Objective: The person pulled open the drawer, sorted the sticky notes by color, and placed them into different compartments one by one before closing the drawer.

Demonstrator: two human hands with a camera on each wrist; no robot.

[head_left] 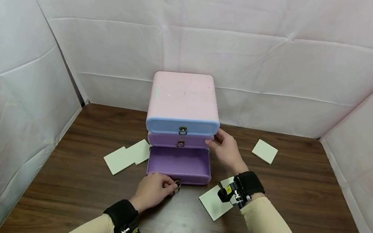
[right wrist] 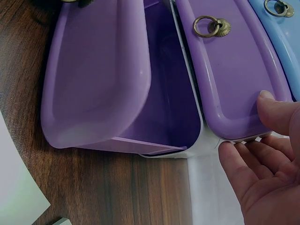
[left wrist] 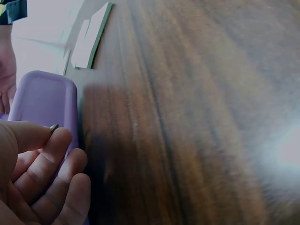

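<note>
Now my left hand (head_left: 154, 189) pinches the brass ring pull (head_left: 177, 183) of the open purple plastic bottom drawer (head_left: 180, 163), while my right hand (head_left: 226, 148), fingers loosely apart, steadies the pink plastic drawer cabinet (head_left: 183, 97).

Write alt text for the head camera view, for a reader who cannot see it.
A person's left hand pinches the ring pull of the open bottom purple drawer of a small pink drawer unit, while the right hand rests against the unit's side. Pale square cards lie about it on a dark wooden table.
</note>
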